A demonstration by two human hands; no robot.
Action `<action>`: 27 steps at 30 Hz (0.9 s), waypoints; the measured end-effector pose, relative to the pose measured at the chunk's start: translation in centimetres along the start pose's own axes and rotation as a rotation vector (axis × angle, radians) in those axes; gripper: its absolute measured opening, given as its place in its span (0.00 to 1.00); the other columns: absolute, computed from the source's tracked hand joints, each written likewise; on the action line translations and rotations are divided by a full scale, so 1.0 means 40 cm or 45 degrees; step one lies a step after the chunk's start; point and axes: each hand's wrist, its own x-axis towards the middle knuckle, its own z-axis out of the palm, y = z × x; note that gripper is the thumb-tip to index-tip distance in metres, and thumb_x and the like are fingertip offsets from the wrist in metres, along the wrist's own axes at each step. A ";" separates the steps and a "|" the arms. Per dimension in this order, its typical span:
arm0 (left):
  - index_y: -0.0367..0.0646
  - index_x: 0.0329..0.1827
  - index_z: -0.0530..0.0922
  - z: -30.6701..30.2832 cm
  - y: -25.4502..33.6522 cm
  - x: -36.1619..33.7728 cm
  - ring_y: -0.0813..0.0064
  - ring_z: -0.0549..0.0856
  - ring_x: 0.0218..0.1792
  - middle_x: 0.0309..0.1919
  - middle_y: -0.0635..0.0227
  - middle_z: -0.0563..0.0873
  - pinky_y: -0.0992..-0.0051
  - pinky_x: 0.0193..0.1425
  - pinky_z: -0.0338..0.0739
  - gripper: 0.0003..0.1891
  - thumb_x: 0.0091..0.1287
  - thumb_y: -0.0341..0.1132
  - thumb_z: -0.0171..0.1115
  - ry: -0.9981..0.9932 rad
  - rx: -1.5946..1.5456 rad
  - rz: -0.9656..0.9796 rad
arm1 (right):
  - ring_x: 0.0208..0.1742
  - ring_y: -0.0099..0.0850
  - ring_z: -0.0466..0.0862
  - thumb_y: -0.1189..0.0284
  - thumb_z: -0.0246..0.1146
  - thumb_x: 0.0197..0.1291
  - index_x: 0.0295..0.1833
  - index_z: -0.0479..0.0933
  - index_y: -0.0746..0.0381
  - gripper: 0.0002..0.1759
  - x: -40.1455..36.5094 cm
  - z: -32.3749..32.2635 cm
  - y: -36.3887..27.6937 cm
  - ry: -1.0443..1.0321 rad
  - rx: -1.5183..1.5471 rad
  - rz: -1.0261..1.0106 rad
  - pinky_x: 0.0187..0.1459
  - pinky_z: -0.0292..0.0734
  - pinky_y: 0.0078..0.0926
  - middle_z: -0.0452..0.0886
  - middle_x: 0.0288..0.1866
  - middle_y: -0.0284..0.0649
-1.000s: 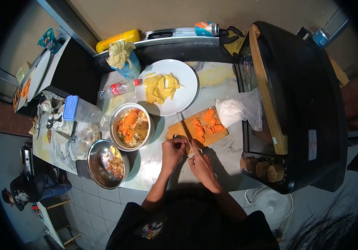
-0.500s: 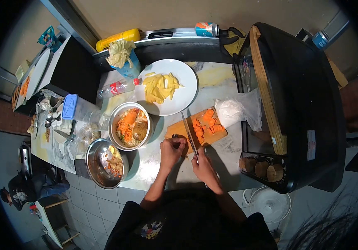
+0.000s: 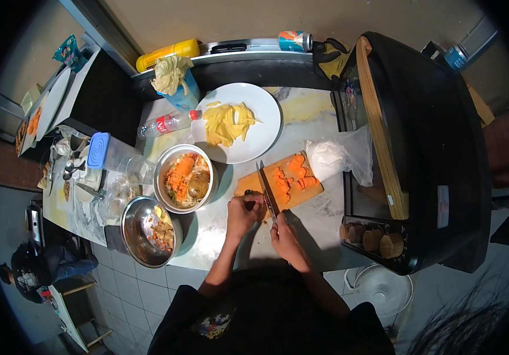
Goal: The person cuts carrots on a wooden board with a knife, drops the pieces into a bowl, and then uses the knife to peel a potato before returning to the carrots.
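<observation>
My right hand is closed round the handle of a kitchen knife. Its blade points away from me over a wooden cutting board. Just left of the blade, my left hand is closed at the board's near left corner, fingers curled. A small dark piece shows at its fingertips; what else it grips is hidden. Cut orange carrot pieces lie on the board to the right of the knife, with larger chunks farther right.
A white plate with yellow strips lies beyond the board. Left stand a bowl of shredded food, a steel bowl and a plastic bottle. A bag of white powder and black oven are right. A person is far left.
The knife has shifted slightly left and back toward me, away from the carrot pieces and closer to my left hand. My right hand moved with it; my left hand stays almost in place.
</observation>
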 end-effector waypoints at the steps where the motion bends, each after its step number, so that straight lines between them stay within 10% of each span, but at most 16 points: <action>1: 0.32 0.38 0.84 0.001 -0.001 0.001 0.73 0.88 0.34 0.32 0.57 0.88 0.78 0.42 0.80 0.07 0.57 0.21 0.64 0.001 -0.002 0.002 | 0.38 0.58 0.80 0.78 0.54 0.60 0.46 0.62 0.66 0.11 0.000 -0.001 0.000 0.001 0.011 -0.011 0.37 0.73 0.52 0.79 0.31 0.56; 27: 0.33 0.37 0.84 0.009 -0.013 -0.006 0.75 0.88 0.34 0.30 0.59 0.88 0.78 0.42 0.79 0.10 0.52 0.17 0.61 0.029 -0.060 -0.027 | 0.37 0.59 0.76 0.78 0.54 0.60 0.44 0.62 0.64 0.09 -0.006 -0.011 -0.023 0.003 -0.029 0.026 0.39 0.69 0.54 0.77 0.31 0.53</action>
